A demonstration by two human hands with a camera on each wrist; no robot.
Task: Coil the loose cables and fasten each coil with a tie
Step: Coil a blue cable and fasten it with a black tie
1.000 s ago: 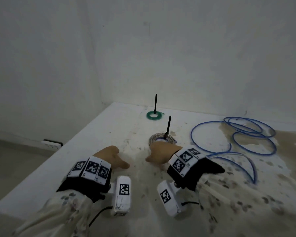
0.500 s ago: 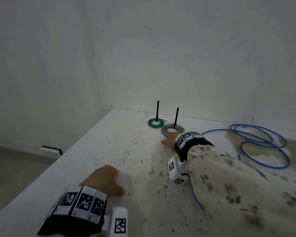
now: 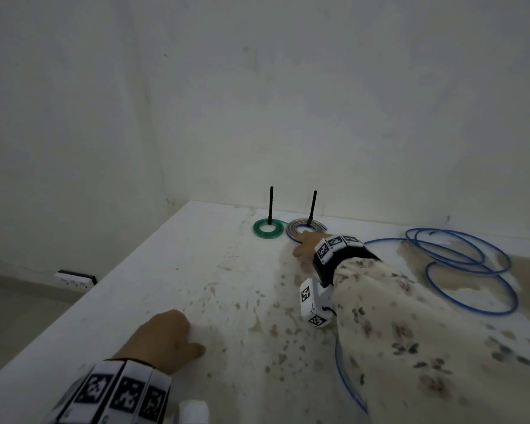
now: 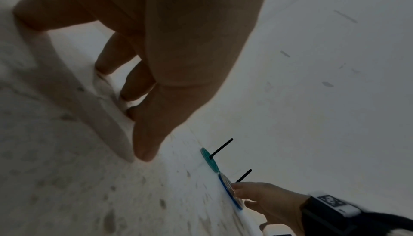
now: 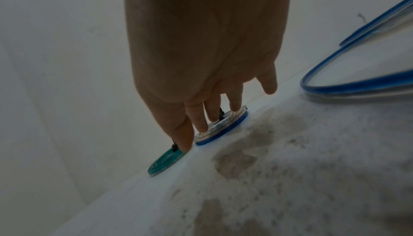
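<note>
White walls corner a stained desk. At 7 o'clock the left hand rests, holding nothing. At 12, the right hand presses relaxed fingers on the clear coil, beside the green coil; loose blue cable at 2.

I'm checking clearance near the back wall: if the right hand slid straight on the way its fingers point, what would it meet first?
The right hand already rests its fingertips on the grey-blue coil. Straight on, it would likely meet that coil's upright black tie first, then the wall; depth is unclear.
</note>
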